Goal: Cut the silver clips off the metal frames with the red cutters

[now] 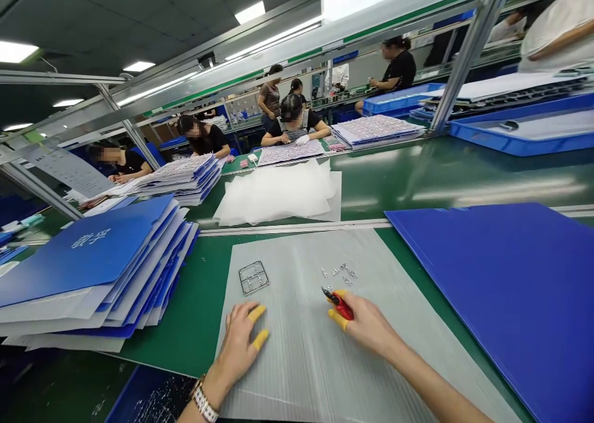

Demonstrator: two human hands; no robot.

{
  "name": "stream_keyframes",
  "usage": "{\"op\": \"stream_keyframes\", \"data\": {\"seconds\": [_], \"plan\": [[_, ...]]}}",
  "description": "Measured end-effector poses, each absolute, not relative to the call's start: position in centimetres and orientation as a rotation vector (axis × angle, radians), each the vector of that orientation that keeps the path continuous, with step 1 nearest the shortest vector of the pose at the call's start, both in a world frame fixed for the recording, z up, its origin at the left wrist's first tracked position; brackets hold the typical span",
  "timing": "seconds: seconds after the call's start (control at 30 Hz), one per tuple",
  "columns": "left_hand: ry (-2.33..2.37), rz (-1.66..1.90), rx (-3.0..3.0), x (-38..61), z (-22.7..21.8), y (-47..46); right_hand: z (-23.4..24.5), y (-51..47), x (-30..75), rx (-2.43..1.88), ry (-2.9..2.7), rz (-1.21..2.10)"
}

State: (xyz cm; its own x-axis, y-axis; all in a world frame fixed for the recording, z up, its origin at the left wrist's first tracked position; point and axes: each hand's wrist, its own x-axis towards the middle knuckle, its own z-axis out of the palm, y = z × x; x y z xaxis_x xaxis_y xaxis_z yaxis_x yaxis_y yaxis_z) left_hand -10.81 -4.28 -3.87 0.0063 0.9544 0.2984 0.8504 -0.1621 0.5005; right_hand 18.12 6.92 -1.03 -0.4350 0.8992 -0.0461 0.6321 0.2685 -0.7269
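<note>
Red-handled side cutters (342, 305) are gripped in my right hand (366, 324), their dark jaws pointing up and left. Just beyond the jaws lie several small shiny metal-looking parts (344, 271), loose on a pale translucent sheet (288, 349). My left hand (241, 336) hovers or rests over the left part of the sheet, thumb and fingers apart with nothing between them. Farther up from it lies a square dark frame (253, 278) with small parts still joined inside. Yellow finger cots cover some fingertips on both hands.
Stacked blue and white sheets (116, 250) stand at the left. A large blue board (505, 287) lies at the right. White foam sheets (278, 191) and a blue tray (524, 138) are beyond the metal rail. Below left sits a bin (143, 398). Co-workers sit across the bench.
</note>
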Motion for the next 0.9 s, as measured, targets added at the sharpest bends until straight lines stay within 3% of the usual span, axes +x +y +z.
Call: {"op": "stream_keyframes", "data": {"seconds": [0.13,0.37,0.63,0.9], "plan": [[1.943,0.786,2.242,-13.0,-5.1,-6.1,0.8,8.8,10.7,-1.358,-2.384,0.832],[1.841,1.153,1.769,-12.3,-4.3,-5.1,-0.4,11.6,0.3,-1.489,-2.451,0.750],[1.752,1.614,0.937,-13.3,-5.1,-4.0,-1.7,12.7,-0.7,-1.605,-2.405,0.870],[1.648,1.677,0.636,-13.0,-3.7,-1.5,-1.2,12.3,-1.1,-1.583,-2.303,0.934]]}}
